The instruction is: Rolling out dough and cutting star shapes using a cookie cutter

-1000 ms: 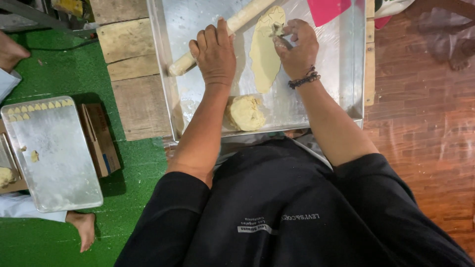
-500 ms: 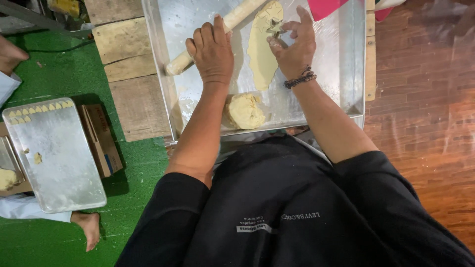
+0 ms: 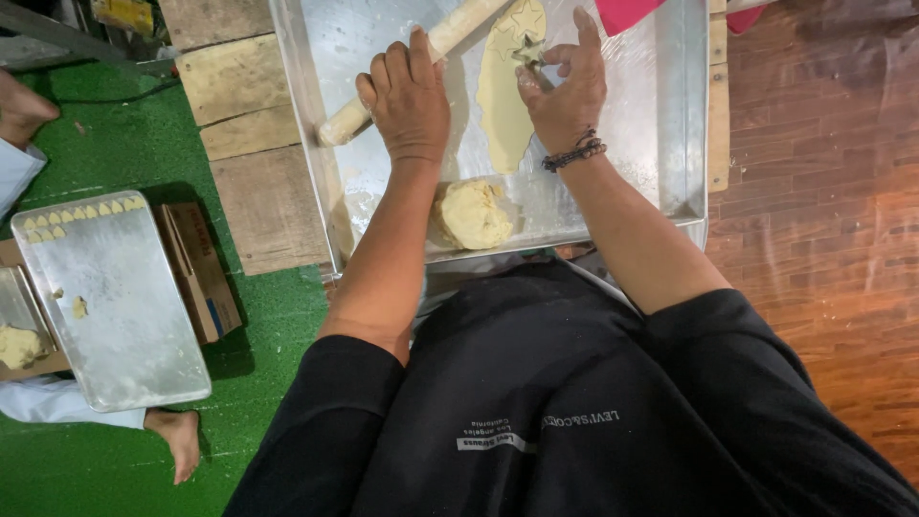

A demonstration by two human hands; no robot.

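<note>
A large metal tray [image 3: 661, 115] lies in front of me with a rolled-out strip of pale dough [image 3: 503, 105] on it; star shapes are cut near its far end. My right hand [image 3: 565, 81] pinches a small metal star cutter [image 3: 528, 56] at the dough's edge. Flat beside the dough rests my left hand [image 3: 407, 96], its fingers against a wooden rolling pin [image 3: 436, 53] that lies slanted across the tray. A lump of dough [image 3: 474, 213] sits at the tray's near edge between my forearms.
The tray rests on wooden planks [image 3: 254, 124]. On the green mat at left lie a second metal tray [image 3: 120, 306] with a row of small cut pieces, a cardboard box [image 3: 201, 273], and another person's hand [image 3: 19, 105] and foot [image 3: 177, 440]. Brown wood flooring is at right.
My right hand with the cutter has shifted slightly toward the far end of the dough strip, and more star cuts show. My left hand stays by the rolling pin.
</note>
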